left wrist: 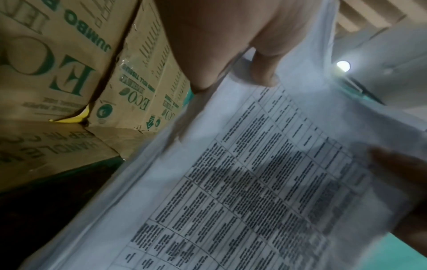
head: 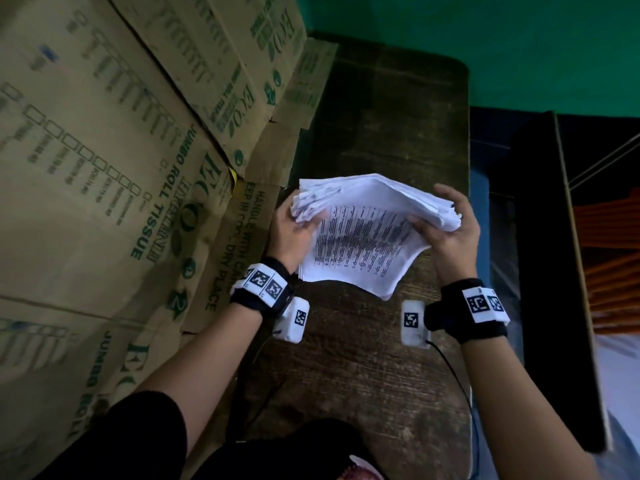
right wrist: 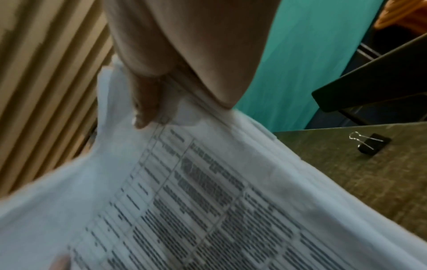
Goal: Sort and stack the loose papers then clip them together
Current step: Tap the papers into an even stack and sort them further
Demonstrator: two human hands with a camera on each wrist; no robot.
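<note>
Cardboard boxes (head: pixel 114 140), printed ECO jumbo roll tissue, are stacked along the left and crowd the table (head: pixel 388 126) edge. Left hand (head: pixel 292 228) grips the left edge of the paper stack (head: pixel 363 233), thumb on top. Stack is held above the dark wood table, sheets fanned and uneven. Right hand (head: pixel 450 226) grips its right edge. Binder clip (right wrist: pixel 372 143) lies on the table to the right, apart from the stack. Green wall (head: pixel 485 36) behind; dark furniture on the right.

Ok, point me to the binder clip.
In the right wrist view only: the binder clip lies on the wooden table, right of the paper stack, untouched by either hand.
</note>
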